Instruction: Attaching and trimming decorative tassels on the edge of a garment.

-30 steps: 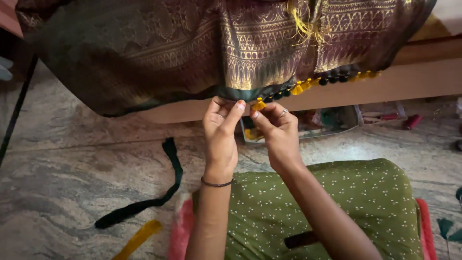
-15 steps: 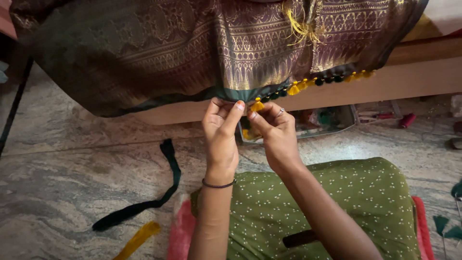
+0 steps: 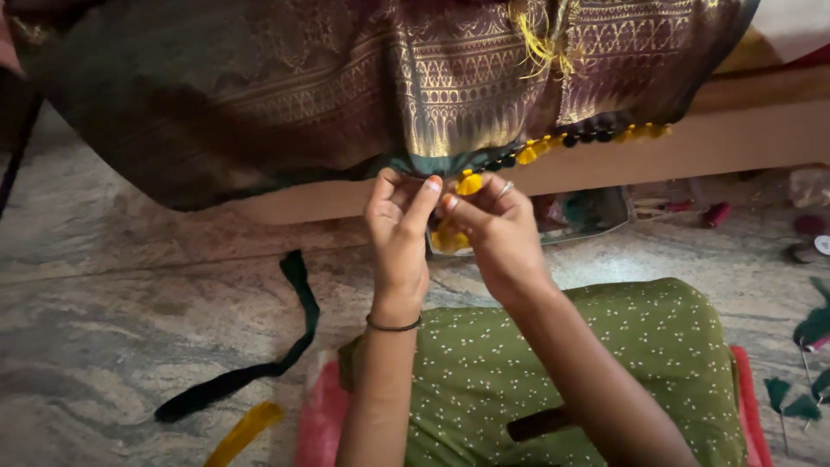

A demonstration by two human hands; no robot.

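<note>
A dark maroon and green silk cloth (image 3: 363,86) with gold woven bands hangs over a wooden edge in front of me. Yellow and dark tassel balls (image 3: 596,136) run along its lower hem to the right. My left hand (image 3: 399,227) pinches the hem at the middle, a thin dark bangle on its wrist. Touching it on the right, my right hand (image 3: 491,232), with a ring on one finger, pinches a yellow tassel (image 3: 469,183) on the same hem. Yellow threads (image 3: 448,239) hang below the fingers.
A dark green fabric strip (image 3: 259,367) and a yellow strip (image 3: 244,431) lie on the stone floor at left. My knee in green dotted cloth (image 3: 605,363) rests on a red mat (image 3: 318,424). A tray (image 3: 588,216) with materials, thread spools (image 3: 716,213) and green tassels (image 3: 813,329) lie at right.
Both hands stay pinched on the hem; my fingers have shifted only slightly at the yellow tassel.
</note>
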